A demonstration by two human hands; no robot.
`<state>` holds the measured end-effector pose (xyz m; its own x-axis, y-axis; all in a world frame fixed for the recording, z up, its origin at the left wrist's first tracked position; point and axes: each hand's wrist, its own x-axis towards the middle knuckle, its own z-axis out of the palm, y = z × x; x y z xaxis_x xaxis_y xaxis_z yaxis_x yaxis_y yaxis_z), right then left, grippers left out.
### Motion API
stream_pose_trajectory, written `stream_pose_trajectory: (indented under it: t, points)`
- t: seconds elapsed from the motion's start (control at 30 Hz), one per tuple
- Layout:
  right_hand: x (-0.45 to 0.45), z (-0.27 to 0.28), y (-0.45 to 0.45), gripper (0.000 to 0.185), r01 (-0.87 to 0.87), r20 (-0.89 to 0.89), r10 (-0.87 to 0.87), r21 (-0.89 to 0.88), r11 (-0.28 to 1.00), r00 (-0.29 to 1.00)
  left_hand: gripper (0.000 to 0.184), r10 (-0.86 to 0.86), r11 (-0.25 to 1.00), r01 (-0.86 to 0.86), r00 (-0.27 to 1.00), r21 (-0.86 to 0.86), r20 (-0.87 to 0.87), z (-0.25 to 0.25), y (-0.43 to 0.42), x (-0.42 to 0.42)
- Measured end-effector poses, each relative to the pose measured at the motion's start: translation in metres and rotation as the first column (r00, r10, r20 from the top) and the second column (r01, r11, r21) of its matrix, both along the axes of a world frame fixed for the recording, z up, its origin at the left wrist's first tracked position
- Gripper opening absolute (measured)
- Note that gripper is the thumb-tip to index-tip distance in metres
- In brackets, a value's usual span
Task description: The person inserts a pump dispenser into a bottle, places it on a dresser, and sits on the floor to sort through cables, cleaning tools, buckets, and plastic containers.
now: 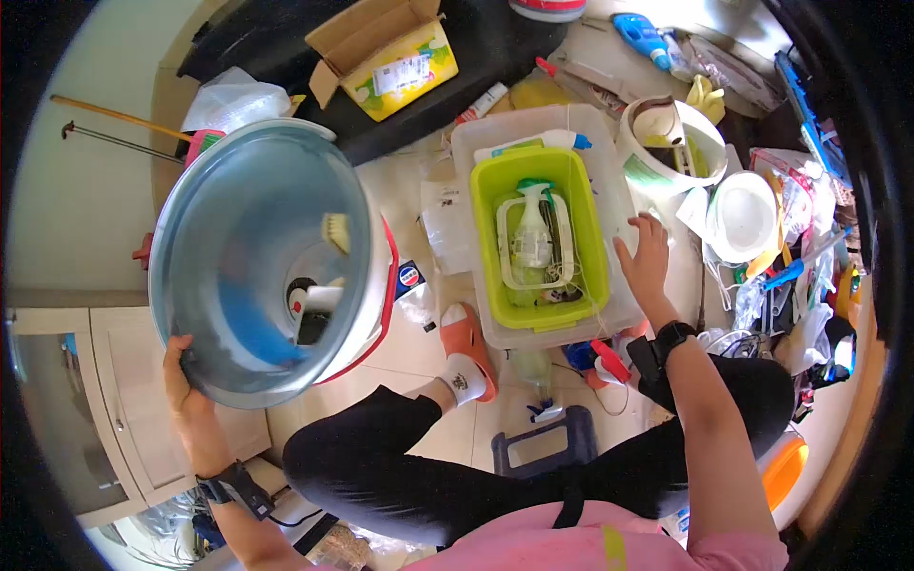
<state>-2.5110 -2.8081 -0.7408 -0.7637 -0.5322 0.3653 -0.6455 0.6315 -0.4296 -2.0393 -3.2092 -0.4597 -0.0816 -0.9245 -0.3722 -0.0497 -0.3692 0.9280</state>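
Observation:
My left hand [188,392] grips the lower rim of a large grey-blue bucket [224,219], tilted with its mouth towards me. Inside lie a cream scrubbing brush [335,231] and some dark and white items I cannot make out. My right hand [648,255] has its fingers apart beside the right edge of a clear plastic bin [611,143]. A lime-green basket [485,224] sits in that bin, holding a spray bottle [533,233] with a green top and a white frame-like piece.
A yellow cardboard box [405,76] stands on a black surface at the back. To the right are a white tub [700,157], a white bowl [743,217] and heaped bags and tools. A dark stool [545,449] is between my legs; cabinets [143,390] stand at left.

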Motion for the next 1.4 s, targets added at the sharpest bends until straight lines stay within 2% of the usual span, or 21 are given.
stream_pose_trajectory:
  t: [0.13, 0.17, 0.2, 0.33, 0.4, 0.47, 0.53, 0.63, 0.67, 0.7, 0.77, 0.87, 0.93, 1.07, 1.1, 1.17, 1.23, 1.3, 1.33, 1.37, 1.4]
  points:
    - [0.004, 0.008, -0.039, 0.037, -0.198, -0.084, 0.192, -0.082, 0.977, 0.978, 0.036, 0.055, 0.993, -0.054, 0.998, 0.109, -0.011, -0.023, -0.024, 0.028]
    - [0.005, 0.002, -0.049, 0.036, -0.286, 0.236, 0.300, -0.092, 0.954, 0.924, 0.036, 0.057, 0.992, -0.056, 0.998, 0.115, 0.001, -0.030, -0.025, 0.038]
    - [0.004, -0.003, -0.061, 0.034, -0.361, 0.522, 0.373, -0.130, 0.924, 0.767, 0.034, 0.156, 0.978, -0.144, 0.985, 0.152, -0.067, -0.038, -0.025, 0.050]
    - [0.001, -0.039, -0.119, 0.039, -0.428, 0.543, 0.323, 0.077, 0.900, 0.775, 0.035, 0.316, 0.911, -0.281, 0.946, 0.301, -0.073, -0.069, -0.024, 0.121]
    - [-0.012, -0.069, -0.143, 0.052, -0.424, 0.514, 0.241, 0.274, 0.863, 0.823, 0.038, 0.358, 0.875, -0.310, 0.931, 0.371, -0.067, -0.076, -0.006, 0.126]
    - [-0.027, -0.095, -0.159, 0.064, -0.345, 0.483, 0.154, 0.337, 0.876, 0.862, 0.040, 0.401, 0.837, -0.334, 0.914, 0.433, -0.070, -0.085, 0.015, 0.123]
    - [-0.030, -0.108, -0.167, 0.076, -0.261, 0.451, 0.057, 0.405, 0.877, 0.891, 0.047, 0.664, 0.688, -0.586, 0.746, 0.428, -0.047, -0.094, 0.034, 0.121]
    - [-0.027, -0.123, -0.176, 0.117, -0.240, 0.516, -0.028, 0.445, 0.863, 0.856, 0.051, 0.792, 0.561, -0.653, 0.602, 0.508, -0.099, -0.118, 0.060, 0.154]
    - [-0.023, -0.124, -0.177, 0.117, -0.247, 0.519, -0.024, 0.447, 0.860, 0.854, 0.053, 0.830, 0.515, -0.672, 0.545, 0.532, -0.115, -0.128, 0.074, 0.169]
    - [-0.021, -0.120, -0.181, 0.115, -0.195, 0.475, -0.069, 0.484, 0.853, 0.877, 0.053, 0.469, 0.857, -0.497, 0.863, 0.139, 0.189, -0.144, 0.097, 0.184]
    - [-0.023, -0.106, -0.186, 0.114, -0.143, 0.426, -0.109, 0.518, 0.843, 0.898, 0.053, 0.363, 0.916, -0.385, 0.916, 0.113, 0.171, -0.139, 0.115, 0.164]
    - [-0.031, -0.091, -0.180, 0.104, -0.337, 0.614, -0.050, 0.498, 0.799, 0.787, 0.057, 0.297, 0.941, -0.319, 0.938, 0.111, 0.178, -0.139, 0.135, 0.150]
    - [-0.034, -0.086, -0.170, 0.092, -0.423, 0.780, 0.028, 0.309, 0.852, 0.626, 0.061, 0.277, 0.947, -0.301, 0.943, 0.116, 0.183, -0.140, 0.141, 0.147]
    - [-0.021, -0.042, -0.147, 0.069, -0.313, 0.575, 0.229, 0.049, 0.948, 0.785, 0.069, 0.350, 0.928, -0.353, 0.935, 0.116, 0.051, -0.153, 0.130, 0.157]
    - [-0.021, -0.019, -0.144, 0.066, -0.394, 0.562, 0.356, -0.057, 0.917, 0.746, 0.069, 0.447, 0.892, -0.314, 0.729, -0.327, 0.519, -0.149, 0.123, 0.159]
    - [-0.026, 0.034, -0.141, 0.063, -0.497, 0.473, 0.530, -0.206, 0.843, 0.704, 0.070, 0.618, 0.767, -0.023, 0.295, -0.641, 0.729, -0.124, 0.118, 0.120]
    - [-0.035, 0.091, -0.136, 0.062, -0.532, 0.346, 0.587, -0.249, 0.809, 0.732, 0.063, 0.602, 0.411, 0.457, 0.514, -0.789, 0.611, -0.069, 0.133, 0.012]
    - [-0.052, 0.138, -0.134, 0.063, -0.491, 0.247, 0.587, -0.356, 0.795, 0.771, 0.048, 0.273, 0.303, 0.695, 0.592, -0.652, 0.758, -0.053, 0.124, -0.047]
    - [-0.062, 0.158, -0.130, 0.063, -0.442, 0.216, 0.577, -0.454, 0.774, 0.788, 0.045, 0.191, 0.219, 0.812, 0.508, -0.541, 0.840, -0.049, 0.117, -0.078]
    - [-0.073, 0.192, -0.120, 0.064, -0.401, 0.313, 0.538, -0.406, 0.821, 0.783, 0.043, 0.117, 0.122, 0.901, 0.403, -0.415, 0.908, -0.048, 0.110, -0.108]
    - [-0.085, 0.221, -0.108, 0.065, -0.362, 0.406, 0.487, -0.349, 0.865, 0.773, 0.040, -0.017, 0.040, 0.911, 0.412, -0.411, 0.911, -0.055, 0.099, -0.135]
